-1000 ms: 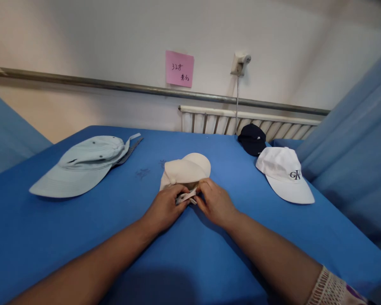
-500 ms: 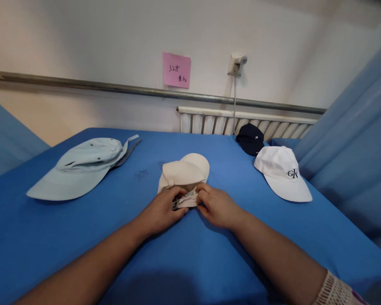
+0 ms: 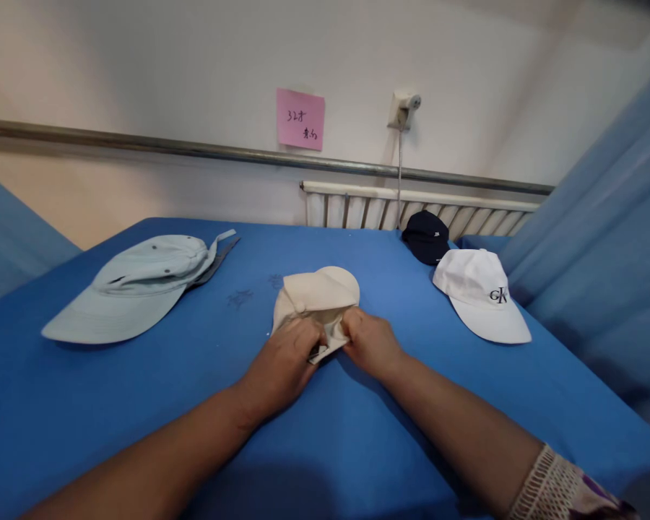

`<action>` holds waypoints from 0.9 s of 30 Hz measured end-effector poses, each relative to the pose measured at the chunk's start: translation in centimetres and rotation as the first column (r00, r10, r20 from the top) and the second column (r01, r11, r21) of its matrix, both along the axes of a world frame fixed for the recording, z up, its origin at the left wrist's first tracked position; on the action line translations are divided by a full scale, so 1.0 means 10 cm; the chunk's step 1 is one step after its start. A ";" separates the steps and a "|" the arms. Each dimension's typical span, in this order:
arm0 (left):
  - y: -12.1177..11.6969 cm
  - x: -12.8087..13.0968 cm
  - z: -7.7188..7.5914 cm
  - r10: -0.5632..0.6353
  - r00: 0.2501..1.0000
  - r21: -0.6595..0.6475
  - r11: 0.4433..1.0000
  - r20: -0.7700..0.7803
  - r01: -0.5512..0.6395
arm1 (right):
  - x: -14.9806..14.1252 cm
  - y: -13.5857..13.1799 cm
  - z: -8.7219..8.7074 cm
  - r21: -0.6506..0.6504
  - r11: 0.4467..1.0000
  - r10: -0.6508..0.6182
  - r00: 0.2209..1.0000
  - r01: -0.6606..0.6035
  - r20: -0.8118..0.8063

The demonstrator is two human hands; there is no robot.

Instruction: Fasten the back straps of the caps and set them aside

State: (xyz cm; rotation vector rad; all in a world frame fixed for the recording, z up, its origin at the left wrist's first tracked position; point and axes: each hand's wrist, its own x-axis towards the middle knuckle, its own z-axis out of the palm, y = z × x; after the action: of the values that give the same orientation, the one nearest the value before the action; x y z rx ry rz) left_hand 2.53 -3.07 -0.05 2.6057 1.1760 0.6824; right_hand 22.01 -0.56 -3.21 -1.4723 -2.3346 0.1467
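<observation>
A cream baseball cap (image 3: 317, 290) lies in the middle of the blue-covered table, its brim pointing away from me and its back edge toward me. My left hand (image 3: 284, 361) grips the near left part of the back edge, fingers curled around the fabric. On the near right part, my right hand (image 3: 371, 343) is closed on the same cap, its fingertips hidden in the opening. Between the hands the strap area is pulled taut and the cap's inside shows. What the left fingertips pinch there is partly hidden.
A pale blue-green cap (image 3: 135, 282) rests at the left. On the right sit a white cap (image 3: 474, 285) with black letters and a dark navy cap (image 3: 425, 237). Behind the blue table (image 3: 113, 433) are a radiator (image 3: 357, 209) and a metal rail (image 3: 206, 149). A blue curtain (image 3: 601, 238) hangs at right.
The cream cap's back opening has been spread wider and its near edge tilted. My left hand has shifted slightly toward me, its fingers now curled more tightly. The right fingers sit deeper in the opening.
</observation>
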 end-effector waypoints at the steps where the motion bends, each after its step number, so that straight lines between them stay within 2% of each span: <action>1: -0.02 0.01 0.01 -0.036 0.999 0.017 0.999 -0.019 0.036 | 0.00 0.02 -0.01 0.009 0.998 -0.063 0.998 0.063 -0.012; 2: -0.05 0.02 0.02 -0.068 0.997 0.018 0.997 -0.037 0.069 | 0.01 0.04 -0.02 0.014 0.994 -0.106 0.994 0.107 -0.032; 4: -0.09 0.03 0.05 -0.102 0.993 -0.021 0.995 -0.055 0.101 | 0.05 0.05 -0.02 0.008 0.994 -0.111 0.991 0.112 -0.078; 9: -0.09 0.00 0.14 -0.016 0.996 -0.162 0.987 -0.084 0.002 | 0.20 -0.01 0.06 -0.041 0.995 0.087 0.985 -0.094 -0.150; 12: -0.06 -0.03 0.16 0.006 0.989 -0.195 0.980 -0.146 -0.035 | 0.26 -0.07 0.11 -0.014 0.990 0.134 0.976 -0.138 -0.174; 15: -0.05 -0.06 0.15 -0.016 0.988 -0.223 0.975 -0.154 -0.019 | 0.26 -0.11 0.15 0.028 0.982 0.185 0.950 -0.184 -0.250; 18: -0.06 -0.06 0.12 -0.087 0.988 -0.265 0.963 -0.130 0.050 | 0.21 -0.14 0.16 0.015 0.946 0.314 0.907 -0.323 -0.282; 20: -0.05 -0.07 0.11 -0.129 0.984 -0.286 0.954 -0.121 0.090 | 0.18 -0.16 0.16 -0.029 0.898 0.418 0.871 -0.439 -0.257; 22: -0.05 -0.07 0.11 -0.134 0.984 -0.292 0.952 -0.116 0.095 | 0.16 -0.17 0.16 -0.079 0.867 0.466 0.857 -0.492 -0.221; 25: -0.01 -0.11 0.16 -0.065 0.995 -0.292 0.956 -0.078 0.039 | 0.15 -0.20 0.18 -0.127 0.878 0.436 0.881 -0.461 -0.182; 27: 0.03 -0.17 0.20 0.045 0.999 -0.270 0.962 0.001 -0.043 | 0.16 -0.21 0.20 -0.139 0.884 0.420 0.889 -0.446 -0.181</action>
State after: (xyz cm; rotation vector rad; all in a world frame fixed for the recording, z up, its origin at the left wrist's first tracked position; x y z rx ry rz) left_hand 0.85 -2.74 1.98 2.3550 1.2332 0.4991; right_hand 23.61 -2.66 -1.18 -0.9405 -2.5427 0.5755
